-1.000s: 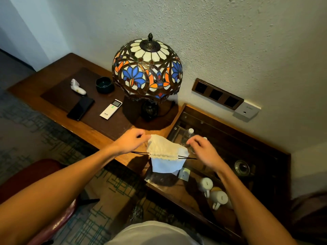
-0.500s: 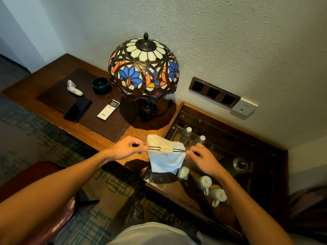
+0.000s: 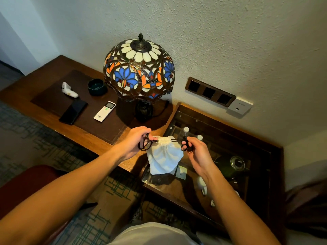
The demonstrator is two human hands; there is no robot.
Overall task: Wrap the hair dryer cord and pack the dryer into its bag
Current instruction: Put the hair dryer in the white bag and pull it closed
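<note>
We hold the white bag up over the desk, its top bunched tight. Our left hand and right hand each pinch a black string loop.

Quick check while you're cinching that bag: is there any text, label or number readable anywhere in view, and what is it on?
None can be read.
White remote: a dark line of print near its lower end and a small screen, both too small to read.
White wall plate: a faint mark, too blurred to read.
White bag: no print visible.
</note>
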